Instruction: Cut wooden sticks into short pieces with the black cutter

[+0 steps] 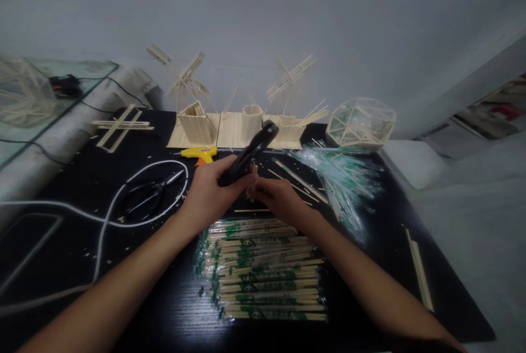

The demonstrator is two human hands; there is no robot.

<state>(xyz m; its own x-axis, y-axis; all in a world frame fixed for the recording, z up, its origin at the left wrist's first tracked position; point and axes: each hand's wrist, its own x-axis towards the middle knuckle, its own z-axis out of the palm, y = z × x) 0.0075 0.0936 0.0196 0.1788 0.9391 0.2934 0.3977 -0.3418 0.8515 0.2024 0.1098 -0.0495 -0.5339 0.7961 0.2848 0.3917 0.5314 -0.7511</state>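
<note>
My left hand (211,191) is closed around a black glue gun (250,151), which tilts up and to the right over the black table (411,205). My right hand (274,195) sits just right of it, fingers pinched on thin wooden sticks (253,169) at the gun's lower end. Both hands hover above a row of wrapped chopsticks (263,271) in green-printed sleeves lying near the front edge.
A yellow glue gun (199,153), black scissors (150,194) and a white cable (102,221) lie at left. Stick models (197,123) stand at the back, a stick polyhedron (361,123) at back right, beside empty plastic wrappers (341,177). Loose sticks (419,273) lie at right.
</note>
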